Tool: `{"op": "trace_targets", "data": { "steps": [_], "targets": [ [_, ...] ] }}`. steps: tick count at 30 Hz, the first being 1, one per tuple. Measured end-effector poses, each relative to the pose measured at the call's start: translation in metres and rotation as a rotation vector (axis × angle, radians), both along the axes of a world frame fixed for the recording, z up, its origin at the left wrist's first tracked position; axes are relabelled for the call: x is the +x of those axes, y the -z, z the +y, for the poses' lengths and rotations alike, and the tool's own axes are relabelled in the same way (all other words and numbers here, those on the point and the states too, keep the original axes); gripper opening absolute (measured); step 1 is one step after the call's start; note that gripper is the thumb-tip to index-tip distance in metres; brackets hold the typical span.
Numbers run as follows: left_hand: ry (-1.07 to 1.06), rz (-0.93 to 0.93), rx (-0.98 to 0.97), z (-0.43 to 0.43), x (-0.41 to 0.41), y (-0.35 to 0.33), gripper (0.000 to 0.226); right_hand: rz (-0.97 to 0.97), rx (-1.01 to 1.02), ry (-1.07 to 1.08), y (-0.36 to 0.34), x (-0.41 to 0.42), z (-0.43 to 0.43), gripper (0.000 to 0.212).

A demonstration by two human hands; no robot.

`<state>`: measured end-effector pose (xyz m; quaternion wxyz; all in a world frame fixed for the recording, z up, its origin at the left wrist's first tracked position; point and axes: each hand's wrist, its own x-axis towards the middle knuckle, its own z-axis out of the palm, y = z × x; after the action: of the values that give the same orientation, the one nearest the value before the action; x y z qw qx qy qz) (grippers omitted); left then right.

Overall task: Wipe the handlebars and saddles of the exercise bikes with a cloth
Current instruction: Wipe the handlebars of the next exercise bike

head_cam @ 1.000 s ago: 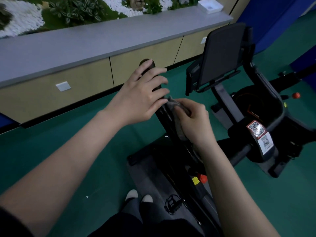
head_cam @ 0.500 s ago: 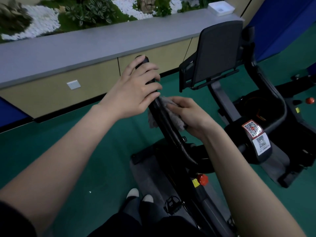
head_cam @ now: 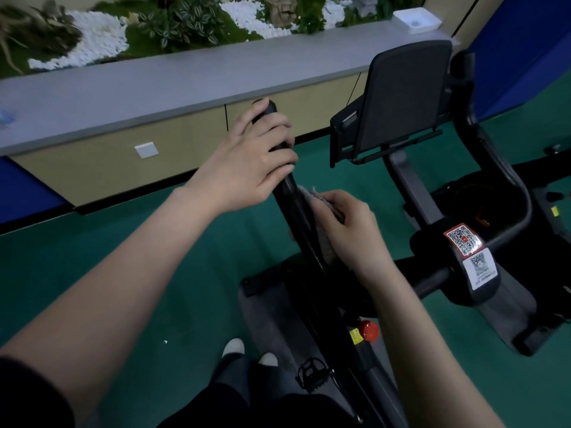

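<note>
The black handlebar (head_cam: 289, 196) rises at a slant from the bike's frame. A grey cloth (head_cam: 327, 247) is pressed to its right side, about halfway up. The bar looks matte and dark, with no dirt or wet streak that can be made out in this dim light. The cloth is crumpled and fuzzy at its edges.

The right hand (head_cam: 349, 227) has its fingers curled around the cloth, pinching it against the bar. Just above it, the left hand (head_cam: 244, 165) wraps the bar's top end and appears to steady it.

The job seems to be at an early or middle stage, with this one bar being rubbed. No saddle is in view, so whether any is done cannot be told.

To the right of the right hand stands a neighbouring bike (head_cam: 401, 97) with a dark upright panel and code stickers (head_cam: 463, 242). Below the hands are a red knob (head_cam: 369, 330) and a pedal (head_cam: 309, 370). Beyond the left hand runs a long grey surface (head_cam: 185, 84).
</note>
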<state>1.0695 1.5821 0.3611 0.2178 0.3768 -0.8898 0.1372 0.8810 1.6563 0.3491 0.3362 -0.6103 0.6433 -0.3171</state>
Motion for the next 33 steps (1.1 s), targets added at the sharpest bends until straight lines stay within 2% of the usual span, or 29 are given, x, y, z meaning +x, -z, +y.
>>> {"op": "trace_targets", "data": {
  "steps": [5,10,13,18,27,33],
  "targets": [
    [0.023,0.004,-0.005,-0.002,0.003,0.002,0.032,0.104,-0.060,0.037,-0.009,-0.004,0.021,0.018],
    [0.049,0.029,-0.030,-0.006,0.005,0.005,0.029,0.134,-0.114,0.170,-0.011,0.009,0.037,0.015],
    [0.079,0.041,-0.050,-0.010,0.008,0.007,0.029,0.250,-0.147,0.200,-0.015,0.019,0.038,0.016],
    [0.163,0.073,-0.076,-0.018,0.011,0.009,0.030,0.473,-0.087,0.218,-0.030,0.028,0.041,0.014],
    [0.299,0.069,-0.097,-0.035,0.016,0.008,0.031,0.567,-0.037,0.667,-0.031,0.071,0.065,0.016],
    [0.360,0.111,-0.058,-0.040,0.016,0.010,0.029,0.553,-0.271,1.135,0.011,0.127,0.072,0.024]
  ]
}}
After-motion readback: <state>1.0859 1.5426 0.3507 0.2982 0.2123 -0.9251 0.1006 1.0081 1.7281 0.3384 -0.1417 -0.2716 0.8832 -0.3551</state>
